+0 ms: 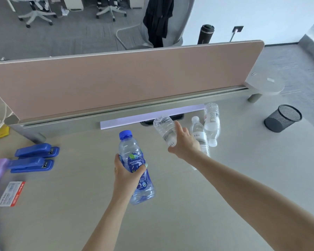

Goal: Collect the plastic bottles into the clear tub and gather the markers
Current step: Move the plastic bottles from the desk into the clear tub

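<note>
The room is bright with soft, even daylight. Shadows are faint; a pale one lies under the arms on the desk (170,205). The white wall (252,15) looks a bit washed out. The clear bottles (211,122) shine with small glints. Straight lines bend near the edges, like the top of the divider (116,78). The left corner is blurry.

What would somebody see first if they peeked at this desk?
Probably the blue-capped bottle in the middle, gripped by the left hand above the desk. Just right of it, the right hand grips a clear bottle, with two more clear bottles lying beside it near the pink divider. Two blue staplers sit at the left.
</note>
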The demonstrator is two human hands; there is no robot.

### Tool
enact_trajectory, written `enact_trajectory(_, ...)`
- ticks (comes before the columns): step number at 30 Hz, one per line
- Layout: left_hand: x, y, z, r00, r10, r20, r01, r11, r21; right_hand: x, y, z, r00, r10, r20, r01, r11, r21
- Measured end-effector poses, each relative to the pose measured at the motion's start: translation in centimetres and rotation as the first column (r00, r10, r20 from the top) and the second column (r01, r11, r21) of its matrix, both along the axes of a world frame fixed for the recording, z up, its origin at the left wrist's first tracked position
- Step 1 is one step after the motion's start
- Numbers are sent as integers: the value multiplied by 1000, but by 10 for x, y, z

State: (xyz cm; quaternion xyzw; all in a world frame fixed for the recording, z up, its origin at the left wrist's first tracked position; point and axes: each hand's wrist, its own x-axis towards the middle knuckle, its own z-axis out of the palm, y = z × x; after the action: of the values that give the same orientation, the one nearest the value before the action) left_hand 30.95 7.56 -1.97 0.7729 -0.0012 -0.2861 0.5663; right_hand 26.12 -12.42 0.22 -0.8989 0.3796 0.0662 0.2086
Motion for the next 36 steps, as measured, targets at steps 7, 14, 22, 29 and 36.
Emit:
enact_trajectory(7,-32,-10,24,994,-75,73,76,997,0,-50,12,24,997,-6,74,7,1000,-4)
enact_trajectory(14,-71,-37,46,976,-167,138,173,984,-34,-120,-1,44,992,-85,97,89,996,-28)
enact_trajectory(22,-138,-84,66,939,-299,170,307,951,-24,-226,-33,63,953,-266,142,271,962,-16)
enact_trajectory(29,-236,-146,79,857,-471,209,487,873,-28,-361,-67,74,879,-445,169,453,891,-12)
enact_trajectory(36,-373,-205,73,751,-621,226,642,767,-25,-519,-91,79,795,-584,165,593,805,-5)
